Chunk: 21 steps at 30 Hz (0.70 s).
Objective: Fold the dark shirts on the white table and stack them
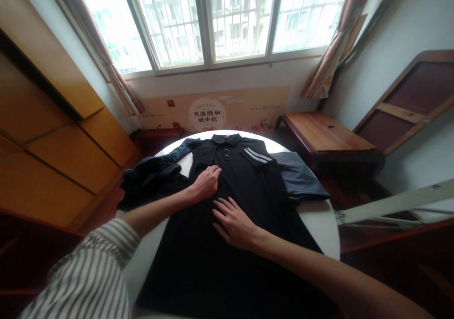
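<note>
A black polo shirt (244,182) with white stripes on one sleeve lies spread face up on a round white table (319,219), collar toward the window. My left hand (206,182) rests on the shirt's chest area, fingers curled loosely against the fabric. My right hand (232,222) lies flat on the shirt's middle with its fingers stretched out. Neither hand grips anything.
A dark blue garment (152,175) is bunched at the table's left edge; a folded grey-blue one (300,179) lies at the right. A wooden bench (326,137) stands at the right, yellow wooden cabinets (53,168) at the left, a window (213,21) ahead.
</note>
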### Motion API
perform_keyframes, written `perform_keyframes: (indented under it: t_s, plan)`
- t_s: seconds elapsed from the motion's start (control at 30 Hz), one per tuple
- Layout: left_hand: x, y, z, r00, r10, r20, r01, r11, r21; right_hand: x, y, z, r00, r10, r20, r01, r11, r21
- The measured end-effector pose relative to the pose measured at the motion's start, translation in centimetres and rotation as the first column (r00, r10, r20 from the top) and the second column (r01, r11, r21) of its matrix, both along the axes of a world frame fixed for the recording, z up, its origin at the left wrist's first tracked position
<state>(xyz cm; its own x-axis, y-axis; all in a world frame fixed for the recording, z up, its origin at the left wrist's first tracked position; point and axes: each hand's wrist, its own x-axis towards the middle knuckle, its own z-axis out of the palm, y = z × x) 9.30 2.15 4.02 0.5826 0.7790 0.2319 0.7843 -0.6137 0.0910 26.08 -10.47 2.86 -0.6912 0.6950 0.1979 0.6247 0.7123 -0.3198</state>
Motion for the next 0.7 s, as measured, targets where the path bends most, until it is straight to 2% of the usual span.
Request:
perform_keyframes:
  t_s: [0.07, 0.17, 0.23, 0.3, 0.4, 0.5, 0.6, 0.7]
  plan:
    - [-2.0, -6.6, 0.5, 0.996, -0.084, 0.016, 0.085, 0.995, -0.054, 1.5, -1.3, 1.0, 1.000, -0.002, -0.001, 0.002, 1.000, 0.003]
    - [-5.4, -15.8, 1.3, 0.968, -0.247, 0.038, 0.249, 0.957, -0.148, 4.7, -5.1, 2.2, 0.999, 0.035, -0.018, -0.035, 0.999, -0.013]
    - [-7.4, -20.7, 1.6, 0.944, -0.330, 0.024, 0.328, 0.926, -0.187, 6.8, -8.4, 2.4, 0.999, 0.047, -0.027, -0.048, 0.999, -0.021]
    - [-9.0, -24.1, 1.4, 0.927, -0.372, -0.038, 0.362, 0.918, -0.163, 8.4, -11.5, 1.9, 0.998, 0.065, 0.004, -0.065, 0.998, -0.006]
    - [-10.3, -26.7, 0.6, 0.908, -0.378, -0.181, 0.370, 0.926, -0.077, 9.4, -14.6, 0.3, 0.992, 0.070, 0.102, -0.081, 0.991, 0.106]
    - [-11.1, -27.3, 0.0, 0.912, -0.330, -0.245, 0.332, 0.943, -0.032, 9.3, -15.7, -0.9, 0.992, 0.018, 0.124, -0.049, 0.966, 0.254]
    - [-12.2, -27.3, -0.1, 0.952, -0.239, -0.194, 0.251, 0.967, 0.043, 9.3, -15.7, -0.8, 0.992, -0.027, 0.122, -0.011, 0.953, 0.304]
    - [-13.6, -27.5, 0.1, 0.965, -0.228, -0.128, 0.244, 0.961, 0.131, 10.0, -15.8, 0.2, 0.985, -0.127, 0.119, 0.082, 0.941, 0.329]
